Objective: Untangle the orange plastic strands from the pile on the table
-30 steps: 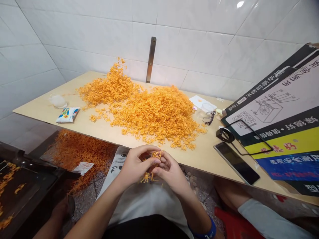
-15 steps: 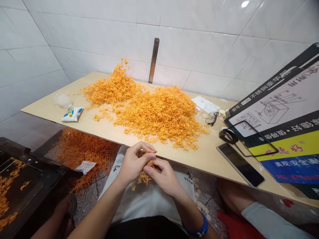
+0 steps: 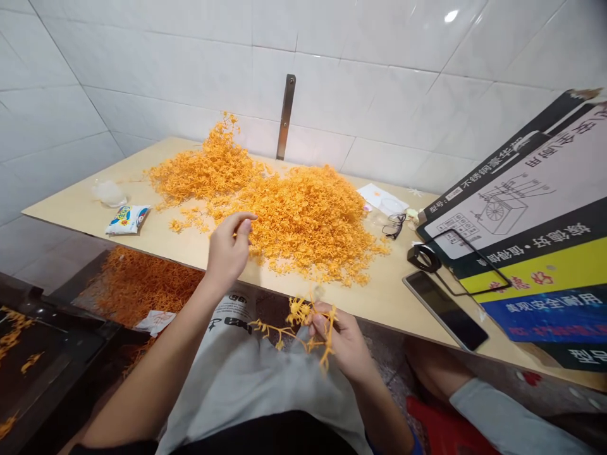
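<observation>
My right hand (image 3: pixel 344 338) pinches an orange branching sprig (image 3: pixel 284 332) with small flower-like ends, above my lap. Its thin stems stick out to the left and below the fingers. My left hand (image 3: pixel 230 248) is over the table's front edge, by the near left side of a large heap of similar orange pieces (image 3: pixel 313 221). Its thumb and index finger are drawn close together; anything between them is too small to make out. The heap spreads across the middle of the table (image 3: pixel 379 297), with a second mound (image 3: pixel 203 167) behind on the left.
On the left lie a white and blue packet (image 3: pixel 127 219) and a clear plastic bag (image 3: pixel 109 193). A phone (image 3: pixel 446 309), a black ring-shaped object (image 3: pixel 423 258), glasses (image 3: pixel 394 225) and printed cardboard (image 3: pixel 516 234) occupy the right. More orange pieces (image 3: pixel 142 284) cover the floor. Another person's leg (image 3: pixel 497 411) shows lower right.
My hands have come apart. The left one has gone up and left to the heap; the right one has shifted slightly right and down, with the orange sprig now plainly visible in it.
</observation>
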`<state>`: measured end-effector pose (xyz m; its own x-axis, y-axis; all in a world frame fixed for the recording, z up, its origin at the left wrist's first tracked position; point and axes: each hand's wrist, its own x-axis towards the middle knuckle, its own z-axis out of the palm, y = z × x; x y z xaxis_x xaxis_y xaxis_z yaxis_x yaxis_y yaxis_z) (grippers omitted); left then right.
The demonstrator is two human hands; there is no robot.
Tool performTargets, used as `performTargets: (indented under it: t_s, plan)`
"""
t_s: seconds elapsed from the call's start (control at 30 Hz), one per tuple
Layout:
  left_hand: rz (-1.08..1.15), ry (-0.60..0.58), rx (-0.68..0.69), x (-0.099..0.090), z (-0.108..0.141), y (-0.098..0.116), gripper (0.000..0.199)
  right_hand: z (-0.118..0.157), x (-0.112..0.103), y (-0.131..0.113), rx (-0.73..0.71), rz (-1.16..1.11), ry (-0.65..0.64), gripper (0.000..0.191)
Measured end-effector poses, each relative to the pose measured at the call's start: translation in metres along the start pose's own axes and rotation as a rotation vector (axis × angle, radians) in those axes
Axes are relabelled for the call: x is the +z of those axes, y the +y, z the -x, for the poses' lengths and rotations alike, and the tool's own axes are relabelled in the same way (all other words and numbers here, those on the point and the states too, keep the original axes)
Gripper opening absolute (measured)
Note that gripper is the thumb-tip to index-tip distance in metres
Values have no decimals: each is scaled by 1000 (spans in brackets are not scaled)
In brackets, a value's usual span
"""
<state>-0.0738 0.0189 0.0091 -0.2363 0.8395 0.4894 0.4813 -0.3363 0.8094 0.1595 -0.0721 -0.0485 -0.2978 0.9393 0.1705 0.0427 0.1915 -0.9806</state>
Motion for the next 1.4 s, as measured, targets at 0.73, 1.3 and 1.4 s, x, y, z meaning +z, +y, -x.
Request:
performTargets:
  t_s: [0.73, 1.3, 1.4]
  plan:
    - [439, -974, -354, 36, 57, 21, 28, -12, -23, -23, 37, 460, -312, 36]
    - [447, -742, -386, 24, 83, 15, 25, -12, 5, 7, 1, 302, -229, 31]
    - [408, -685, -338, 20, 84, 16, 27, -12, 5, 5, 8, 366, -237, 33]
